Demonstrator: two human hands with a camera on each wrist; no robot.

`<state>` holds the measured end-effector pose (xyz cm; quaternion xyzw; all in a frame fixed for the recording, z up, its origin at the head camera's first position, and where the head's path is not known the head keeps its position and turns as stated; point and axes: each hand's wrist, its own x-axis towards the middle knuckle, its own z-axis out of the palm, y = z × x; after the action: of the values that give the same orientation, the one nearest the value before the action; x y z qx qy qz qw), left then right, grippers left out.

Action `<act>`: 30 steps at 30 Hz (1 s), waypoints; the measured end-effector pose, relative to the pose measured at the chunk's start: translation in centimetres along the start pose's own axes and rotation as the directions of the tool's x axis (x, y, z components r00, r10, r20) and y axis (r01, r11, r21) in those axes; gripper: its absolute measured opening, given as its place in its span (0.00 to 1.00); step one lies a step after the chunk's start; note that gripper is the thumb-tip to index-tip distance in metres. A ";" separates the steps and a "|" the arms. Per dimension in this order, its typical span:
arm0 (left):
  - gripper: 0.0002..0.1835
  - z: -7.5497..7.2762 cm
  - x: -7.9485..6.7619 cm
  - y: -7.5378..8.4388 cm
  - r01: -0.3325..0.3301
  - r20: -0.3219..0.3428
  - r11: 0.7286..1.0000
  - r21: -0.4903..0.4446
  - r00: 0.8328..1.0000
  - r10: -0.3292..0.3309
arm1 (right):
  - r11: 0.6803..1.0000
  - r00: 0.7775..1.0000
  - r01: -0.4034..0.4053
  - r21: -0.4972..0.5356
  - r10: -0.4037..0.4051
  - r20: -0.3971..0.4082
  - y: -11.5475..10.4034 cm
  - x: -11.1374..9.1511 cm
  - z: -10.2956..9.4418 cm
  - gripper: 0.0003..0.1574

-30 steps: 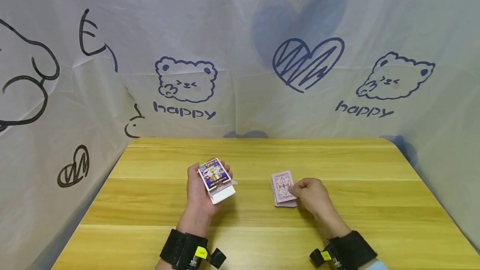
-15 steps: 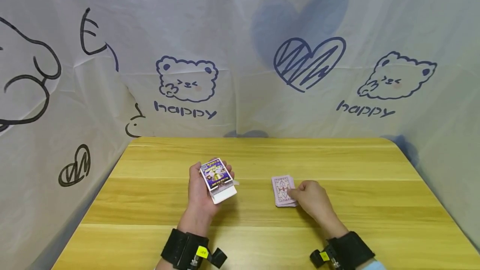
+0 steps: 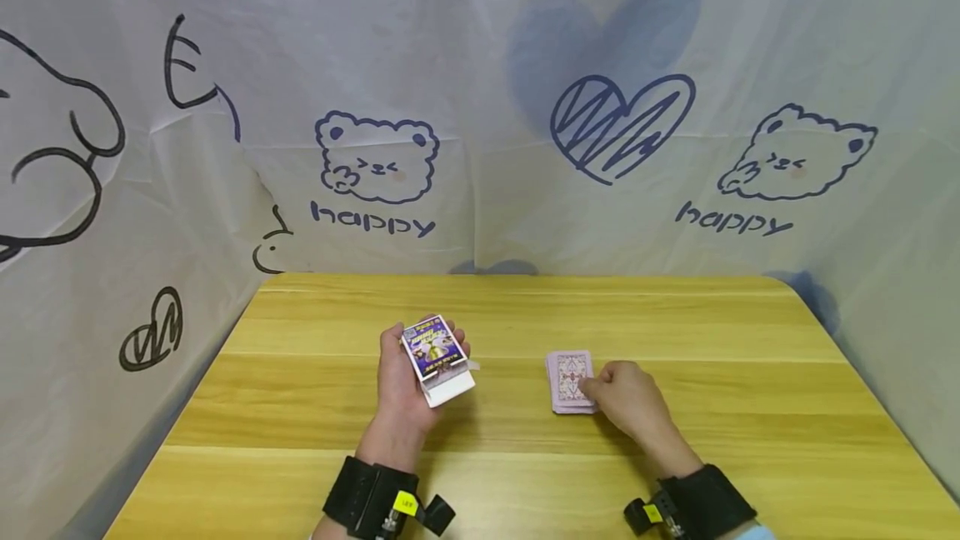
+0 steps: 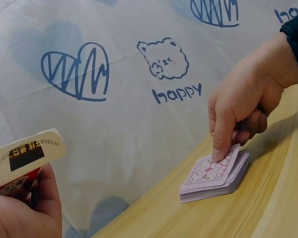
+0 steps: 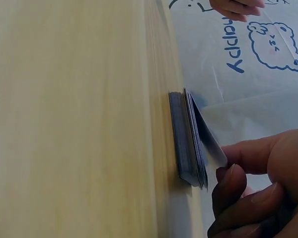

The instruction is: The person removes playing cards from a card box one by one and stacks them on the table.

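My left hand [image 3: 396, 386], palm up, holds a small playing card box [image 3: 433, 348] with a purple and yellow printed face. The box's white end flap [image 3: 450, 388] stands open toward me. On the table to the right lies a stack of playing cards [image 4: 216, 191] with pink patterned backs. My right hand [image 3: 632, 400] pinches the near right edge of the top playing card [image 5: 212, 144] between thumb and finger. In the right wrist view that card is tilted up at the pinched edge, its other end meeting the stack. The cards beneath are slightly uneven.
The wooden table [image 3: 495, 490] has a light yellow grain. Behind it and along both sides hangs a pale cloth [image 3: 495, 190] with hearts and bear drawings. Black straps with small cameras sit on both wrists.
The top card, earlier jutting past the stack's far edge, has come back nearer me and shifted slightly right over the stack. The left hand and box stay nearly still.
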<state>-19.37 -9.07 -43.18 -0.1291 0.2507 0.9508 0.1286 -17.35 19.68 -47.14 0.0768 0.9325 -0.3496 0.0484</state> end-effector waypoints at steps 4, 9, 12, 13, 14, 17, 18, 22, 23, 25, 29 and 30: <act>0.29 0.1 0.0 0.1 0.007 0.017 1.000 -0.008 1.000 -0.007 | 0.999 1.000 0.003 -0.036 -0.002 0.013 0.1 0.0 -0.1 0.19; 0.29 0.2 -0.1 0.2 -0.001 0.017 1.000 -0.002 1.000 0.001 | 0.998 1.000 0.003 -0.061 -0.002 0.021 0.3 0.0 0.0 0.20; 0.29 0.2 -0.1 0.2 -0.005 0.015 1.000 0.004 1.000 0.005 | 0.998 1.000 0.006 -0.068 -0.004 0.023 0.3 0.1 0.1 0.20; 0.29 0.2 -0.2 0.2 -0.005 0.014 1.000 0.004 1.000 0.005 | 0.998 1.000 0.006 -0.069 -0.005 0.024 0.3 0.1 0.1 0.20; 0.29 0.2 -0.2 0.2 -0.007 0.014 1.000 0.004 1.000 0.006 | 0.998 1.000 0.006 -0.069 -0.004 0.025 0.3 0.2 0.1 0.20; 0.29 0.2 -0.2 0.2 -0.009 0.013 1.000 0.005 1.000 0.009 | 0.998 1.000 0.005 -0.069 -0.004 0.027 0.2 0.2 0.1 0.20; 0.29 0.2 -0.3 0.2 -0.010 0.011 1.000 0.005 1.000 0.010 | 0.998 1.000 0.006 -0.068 -0.004 0.028 0.2 0.2 0.1 0.20; 0.29 0.2 -0.3 0.2 -0.009 0.002 1.000 -0.004 1.000 0.009 | 0.999 0.999 0.013 -0.048 -0.011 0.031 0.0 0.0 -0.2 0.20; 0.29 0.2 -0.3 0.2 -0.010 0.002 1.000 -0.001 1.000 0.010 | 0.999 1.000 0.016 -0.039 -0.015 0.027 -0.1 0.0 -0.3 0.20; 0.29 0.2 -0.3 0.2 -0.007 0.001 1.000 -0.004 1.000 0.007 | 1.000 1.000 0.019 -0.016 -0.019 0.017 -0.4 -0.1 -0.6 0.20; 0.30 0.1 -0.2 -0.2 0.008 0.014 1.000 0.007 1.000 -0.008 | 0.998 0.999 0.045 0.049 -0.043 -0.026 -1.5 -0.6 -1.2 0.20; 0.30 0.1 -0.1 -0.3 0.017 0.014 1.000 0.011 1.000 -0.017 | 0.996 0.998 0.058 0.073 -0.055 -0.032 -1.9 -0.8 -1.4 0.20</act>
<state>-19.20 -8.77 -43.17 -0.1238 0.2538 0.9492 0.1391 -16.93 19.09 -44.80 0.0573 0.9214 -0.3837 0.0217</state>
